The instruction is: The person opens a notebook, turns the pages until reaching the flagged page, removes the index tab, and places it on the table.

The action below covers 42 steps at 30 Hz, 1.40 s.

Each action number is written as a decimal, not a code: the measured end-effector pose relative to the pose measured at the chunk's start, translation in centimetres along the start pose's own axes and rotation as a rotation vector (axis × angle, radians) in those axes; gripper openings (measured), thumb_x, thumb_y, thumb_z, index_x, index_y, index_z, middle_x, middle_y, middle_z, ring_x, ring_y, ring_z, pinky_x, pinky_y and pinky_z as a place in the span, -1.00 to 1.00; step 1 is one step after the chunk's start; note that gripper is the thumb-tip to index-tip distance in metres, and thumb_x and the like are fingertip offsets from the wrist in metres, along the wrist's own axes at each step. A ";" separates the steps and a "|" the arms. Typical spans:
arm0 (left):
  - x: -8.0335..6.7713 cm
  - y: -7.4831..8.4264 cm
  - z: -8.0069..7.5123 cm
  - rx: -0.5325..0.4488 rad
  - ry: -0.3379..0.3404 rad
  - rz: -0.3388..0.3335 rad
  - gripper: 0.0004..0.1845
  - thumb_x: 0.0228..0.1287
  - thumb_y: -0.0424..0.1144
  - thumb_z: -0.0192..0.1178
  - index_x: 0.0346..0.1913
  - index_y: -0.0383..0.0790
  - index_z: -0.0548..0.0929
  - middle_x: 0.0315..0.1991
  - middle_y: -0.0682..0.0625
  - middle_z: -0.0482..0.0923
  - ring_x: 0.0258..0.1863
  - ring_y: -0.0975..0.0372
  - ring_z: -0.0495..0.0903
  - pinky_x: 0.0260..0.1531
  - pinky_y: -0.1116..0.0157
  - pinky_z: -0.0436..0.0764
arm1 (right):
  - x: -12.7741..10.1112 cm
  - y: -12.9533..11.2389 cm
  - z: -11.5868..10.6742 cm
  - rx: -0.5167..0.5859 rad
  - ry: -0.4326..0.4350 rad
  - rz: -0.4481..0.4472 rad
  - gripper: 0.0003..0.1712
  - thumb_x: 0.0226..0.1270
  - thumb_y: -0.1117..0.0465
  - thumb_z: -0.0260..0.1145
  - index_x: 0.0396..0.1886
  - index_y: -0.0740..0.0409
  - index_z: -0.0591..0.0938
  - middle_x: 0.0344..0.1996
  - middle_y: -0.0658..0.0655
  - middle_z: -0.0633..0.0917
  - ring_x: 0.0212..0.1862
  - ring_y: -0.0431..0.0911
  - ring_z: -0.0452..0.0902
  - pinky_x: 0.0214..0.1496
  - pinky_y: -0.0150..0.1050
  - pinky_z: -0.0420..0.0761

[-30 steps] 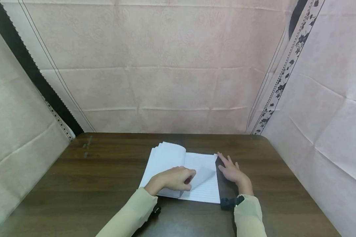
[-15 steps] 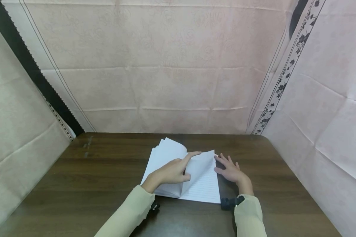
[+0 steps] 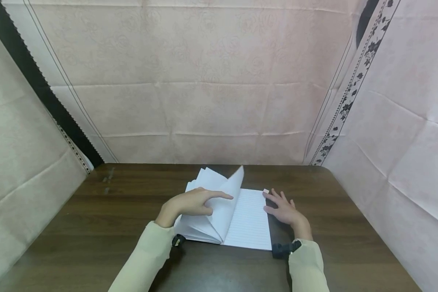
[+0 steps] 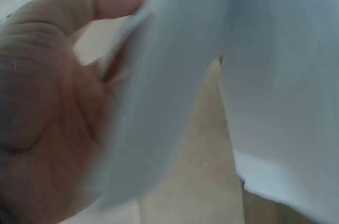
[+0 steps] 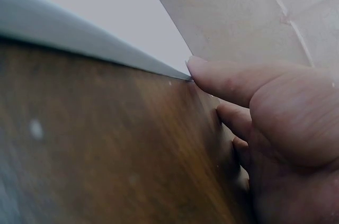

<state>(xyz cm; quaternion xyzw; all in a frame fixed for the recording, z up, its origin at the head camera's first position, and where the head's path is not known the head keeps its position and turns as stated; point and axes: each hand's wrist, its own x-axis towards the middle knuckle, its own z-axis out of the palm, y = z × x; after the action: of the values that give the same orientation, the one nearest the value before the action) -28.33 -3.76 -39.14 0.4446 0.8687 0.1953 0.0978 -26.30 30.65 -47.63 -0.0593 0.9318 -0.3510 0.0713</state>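
An open notebook (image 3: 246, 219) with lined white pages lies on the table. One loose page (image 3: 233, 190) stands lifted, leaning toward the left half. My left hand (image 3: 191, 203) is over the left pages, index finger stretched out across the lifted page and thumb apart from it. In the left wrist view, a blurred page (image 4: 159, 97) hides part of that hand's fingers, and the thumb tip is right at its edge. My right hand (image 3: 286, 211) lies with fingers spread at the notebook's right edge; in the right wrist view, a fingertip (image 5: 198, 68) meets the page corner.
The brown wooden table (image 3: 95, 227) extends around the notebook. Pale cloth (image 3: 204, 101) hangs behind the table and on both sides. Dark wrist cameras are strapped at both sleeves, the right one (image 3: 281, 249) close to the notebook's lower right corner.
My left hand has swept left, and the page that lay over the right half has lifted and swung leftward, baring the lined page under it. The right hand has hardly moved.
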 end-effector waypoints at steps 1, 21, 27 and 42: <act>-0.3 -0.1 -0.2 -0.002 -0.032 -0.017 -0.22 0.15 -0.50 0.15 0.41 0.22 0.45 -0.46 0.13 0.37 -0.66 0.36 0.11 -0.55 0.38 0.29 | 0.0 0.0 0.0 0.000 0.001 -0.004 -0.28 0.50 -0.04 0.18 0.55 0.05 0.27 0.57 0.33 -0.06 0.54 0.35 -0.43 0.37 0.39 -0.49; -2.4 -3.5 -0.2 -0.233 -0.316 -0.355 -0.37 0.18 -0.41 0.38 0.17 0.41 0.66 0.28 0.06 0.43 0.09 0.18 0.35 0.14 0.09 0.37 | 0.1 0.1 -0.1 -0.006 0.024 -0.001 -0.30 0.49 -0.02 0.20 0.54 0.04 0.29 0.57 0.33 -0.04 0.54 0.35 -0.42 0.37 0.40 -0.48; -2.7 -5.3 0.2 -0.289 -0.317 -0.332 -0.24 0.12 -0.42 0.42 0.29 0.43 0.55 0.36 0.10 0.33 0.26 0.21 0.31 0.21 0.13 0.35 | 0.1 0.3 -0.1 -0.010 0.007 -0.020 -0.29 0.50 -0.03 0.19 0.55 0.05 0.27 0.57 0.35 -0.05 0.54 0.37 -0.43 0.36 0.41 -0.48; -3.7 -4.8 -0.2 -0.248 -0.301 -0.538 -0.55 0.05 0.00 0.52 0.07 0.39 0.72 0.41 -0.08 0.34 0.40 -0.06 0.23 0.29 -0.23 0.24 | 0.1 0.2 0.3 -0.001 0.007 -0.019 -0.29 0.50 -0.02 0.20 0.54 0.05 0.28 0.57 0.34 -0.06 0.54 0.35 -0.43 0.37 0.40 -0.50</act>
<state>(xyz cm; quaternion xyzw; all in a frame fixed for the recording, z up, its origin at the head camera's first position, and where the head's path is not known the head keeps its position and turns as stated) -29.76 -9.34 -41.05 0.2079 0.9003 0.1992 0.3264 -26.32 30.53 -47.99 -0.0668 0.9316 -0.3513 0.0648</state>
